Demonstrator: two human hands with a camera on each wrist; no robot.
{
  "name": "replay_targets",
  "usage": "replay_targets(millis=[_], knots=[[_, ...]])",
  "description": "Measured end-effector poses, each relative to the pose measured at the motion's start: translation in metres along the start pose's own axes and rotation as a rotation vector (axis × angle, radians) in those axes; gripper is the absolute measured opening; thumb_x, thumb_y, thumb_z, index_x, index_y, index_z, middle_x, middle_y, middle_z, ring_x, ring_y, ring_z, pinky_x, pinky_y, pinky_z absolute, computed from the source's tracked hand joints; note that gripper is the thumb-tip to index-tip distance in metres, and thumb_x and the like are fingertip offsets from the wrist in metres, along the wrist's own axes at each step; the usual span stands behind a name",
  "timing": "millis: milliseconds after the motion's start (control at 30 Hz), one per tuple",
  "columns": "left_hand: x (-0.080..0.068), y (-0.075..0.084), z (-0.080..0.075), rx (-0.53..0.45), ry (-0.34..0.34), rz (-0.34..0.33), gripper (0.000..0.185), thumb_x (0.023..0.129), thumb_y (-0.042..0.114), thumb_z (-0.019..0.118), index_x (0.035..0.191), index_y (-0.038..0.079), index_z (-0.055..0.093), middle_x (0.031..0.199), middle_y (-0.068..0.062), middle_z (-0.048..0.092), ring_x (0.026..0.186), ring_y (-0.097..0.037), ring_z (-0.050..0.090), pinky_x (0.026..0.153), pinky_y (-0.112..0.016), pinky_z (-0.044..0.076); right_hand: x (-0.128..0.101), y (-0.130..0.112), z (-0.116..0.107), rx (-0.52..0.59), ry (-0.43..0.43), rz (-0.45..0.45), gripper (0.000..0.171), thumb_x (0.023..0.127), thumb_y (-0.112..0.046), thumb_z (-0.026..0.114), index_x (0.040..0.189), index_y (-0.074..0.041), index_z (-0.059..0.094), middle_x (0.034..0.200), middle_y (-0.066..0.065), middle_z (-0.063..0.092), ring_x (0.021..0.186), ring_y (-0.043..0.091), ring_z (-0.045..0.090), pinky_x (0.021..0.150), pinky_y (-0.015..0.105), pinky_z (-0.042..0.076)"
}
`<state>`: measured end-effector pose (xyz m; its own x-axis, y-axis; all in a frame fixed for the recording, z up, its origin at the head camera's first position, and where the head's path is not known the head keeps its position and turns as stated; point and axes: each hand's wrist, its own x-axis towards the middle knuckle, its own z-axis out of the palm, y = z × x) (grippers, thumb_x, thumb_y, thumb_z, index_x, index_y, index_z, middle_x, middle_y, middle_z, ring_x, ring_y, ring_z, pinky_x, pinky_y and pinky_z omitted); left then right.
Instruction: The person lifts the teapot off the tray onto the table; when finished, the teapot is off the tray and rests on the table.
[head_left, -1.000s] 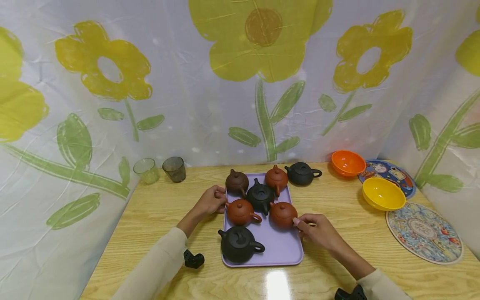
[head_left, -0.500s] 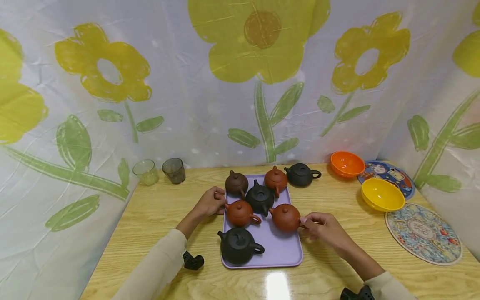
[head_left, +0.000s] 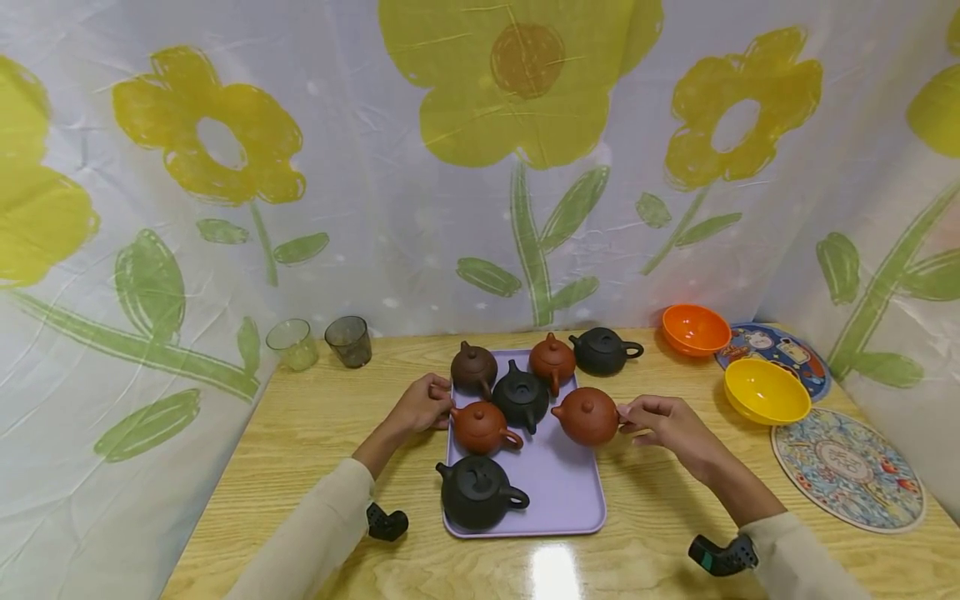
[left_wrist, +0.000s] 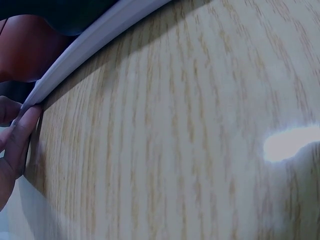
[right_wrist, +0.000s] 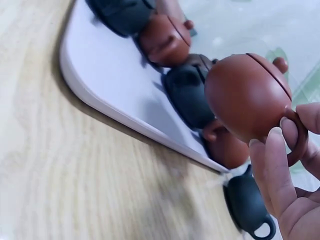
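My right hand (head_left: pixel 667 425) pinches the handle of a reddish-brown teapot (head_left: pixel 589 417), its spout facing left. In the right wrist view this teapot (right_wrist: pixel 247 95) hangs above the tray's edge, fingers through and around the handle. My left hand (head_left: pixel 422 403) pinches the left rim of the lilac tray (head_left: pixel 562 508); thumb and finger meet at that rim (left_wrist: pixel 65 62) in the left wrist view. On the tray stand a dark brown teapot (head_left: pixel 473 367), a black teapot (head_left: pixel 521 396), a large black teapot (head_left: pixel 480 493) and two reddish-brown ones, one at left (head_left: pixel 478 428), one at back (head_left: pixel 552 358).
Another black teapot (head_left: pixel 603 350) stands on the wooden table behind the tray, at right. An orange bowl (head_left: pixel 696 330), a yellow bowl (head_left: pixel 767 392) and two round patterned mats (head_left: pixel 847 467) lie farther right. Two glasses (head_left: pixel 348 342) stand at back left, before a flowered cloth.
My right hand has lifted the reddish-brown teapot from the tray's right side, moving it up, back and to the right. The left hand has stayed at the tray's rim.
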<state>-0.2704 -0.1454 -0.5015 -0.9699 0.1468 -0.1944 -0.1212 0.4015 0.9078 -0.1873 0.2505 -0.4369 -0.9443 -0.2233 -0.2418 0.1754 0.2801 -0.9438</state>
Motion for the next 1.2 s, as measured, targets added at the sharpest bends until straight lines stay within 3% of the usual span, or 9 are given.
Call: replay_targets(millis=[633,900,1200], knots=[[0.001,0.001,0.000,0.002,-0.004,-0.026,0.030,0.097,-0.001,0.058,0.127,-0.004,0.053,0.110,-0.021,0.064,0.080,-0.017,0.066,0.065,-0.034,0.064,0.027,0.005,-0.038,-0.008,-0.066,0.006,0.028,0.103,-0.026,0.056,0.109,-0.001,0.068,0.100,-0.001,0.068,0.101,0.018,0.068,0.087,0.032,0.061],[0.001,0.001,-0.001,0.012,-0.006,-0.028,0.031,0.097,-0.001,0.058,0.127,-0.004,0.053,0.111,-0.022,0.064,0.081,-0.018,0.067,0.066,-0.035,0.064,0.036,0.007,-0.046,-0.036,-0.068,0.038,0.036,0.104,-0.028,0.055,0.119,0.004,0.064,0.103,-0.001,0.068,0.101,0.016,0.067,0.086,0.030,0.060],[0.001,0.002,-0.002,-0.016,-0.014,-0.042,0.031,0.097,-0.001,0.058,0.128,-0.005,0.053,0.110,-0.021,0.064,0.078,-0.017,0.066,0.066,-0.034,0.064,0.047,0.013,-0.054,-0.018,-0.058,0.052,0.033,0.104,-0.031,0.055,0.114,-0.001,0.065,0.102,-0.003,0.067,0.103,0.018,0.068,0.084,0.028,0.061]])
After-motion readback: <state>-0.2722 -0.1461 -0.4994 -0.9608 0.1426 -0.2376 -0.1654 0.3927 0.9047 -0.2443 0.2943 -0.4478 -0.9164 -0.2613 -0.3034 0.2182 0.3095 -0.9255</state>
